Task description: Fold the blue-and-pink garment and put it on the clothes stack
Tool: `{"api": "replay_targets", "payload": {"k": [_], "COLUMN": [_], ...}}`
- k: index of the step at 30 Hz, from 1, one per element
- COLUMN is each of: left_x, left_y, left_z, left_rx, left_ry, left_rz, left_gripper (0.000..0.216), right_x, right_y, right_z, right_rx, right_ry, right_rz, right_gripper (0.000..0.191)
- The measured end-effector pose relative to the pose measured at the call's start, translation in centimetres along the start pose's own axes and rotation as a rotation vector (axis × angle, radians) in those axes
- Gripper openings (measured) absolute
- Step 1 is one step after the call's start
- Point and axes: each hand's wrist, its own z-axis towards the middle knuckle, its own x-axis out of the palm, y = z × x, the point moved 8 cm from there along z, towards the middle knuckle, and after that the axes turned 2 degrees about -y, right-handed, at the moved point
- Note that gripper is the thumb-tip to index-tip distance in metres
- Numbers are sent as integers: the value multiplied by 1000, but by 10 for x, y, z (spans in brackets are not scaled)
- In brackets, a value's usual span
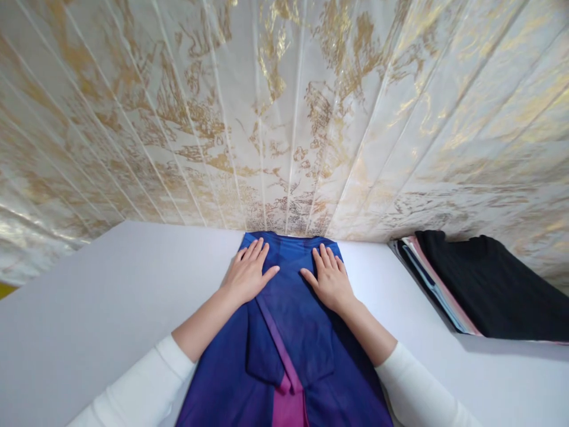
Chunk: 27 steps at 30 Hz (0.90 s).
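Starting at the fingers [255, 252], I record both hands palm-down with nothing grasped. The left hand [246, 277] lies with its four fingers loosely together and its thumb out toward the middle; the right hand [331, 281] mirrors it, slightly more fanned. How firmly either palm presses, I cannot tell.

My assessment of the step: laying the cloth flat calls for level palms, equal load on both sides and slow strokes outward from the centre. Hooked fingertips could raise creases, and a heavier push from one hand could skew the layers.

As to position, the blue-purple garment [297, 296] lies directly beneath both hands. The fingertips sit just short of its far edge, one hand near each side edge, with cloth visible between the thumbs. Nearer the body it widens, showing overlapping panels, a slanting purple strip [276, 341] and a magenta section [288, 410] at the lower border of my view. I judge those overlaps the likeliest place for a ridge.

Further out, white sleeves [137, 385] cover the arms above bare wrists. The white table [111, 284] supports everything. Well apart to the right rests a clothing stack [447, 305], topped by a black garment [493, 290]. A gold-patterned backdrop [275, 118] rises behind the table.
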Motion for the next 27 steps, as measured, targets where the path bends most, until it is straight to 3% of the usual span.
{"api": "replay_targets", "payload": {"k": [5, 11, 16, 22, 27], "left_x": [-19, -32, -22, -25, -31], "left_y": [-17, -61, -66, -66, -79], "left_z": [-11, -71, -98, -99, -117], "left_rx": [90, 307, 319, 315, 361], "left_ry": [-20, 43, 67, 47, 81], "left_rz": [-26, -99, -70, -77, -138], "left_gripper": [56, 54, 56, 55, 58], "right_x": [-14, -29, -21, -23, -28], "right_y": [0, 33, 56, 55, 61], "right_z": [-2, -43, -80, -82, -99], "right_rx": [-10, -205, -297, -279, -335], "right_ry": [-36, -24, 34, 15, -19], "right_rz": [44, 91, 108, 101, 146], "right_gripper": [69, 59, 59, 62, 59]}}
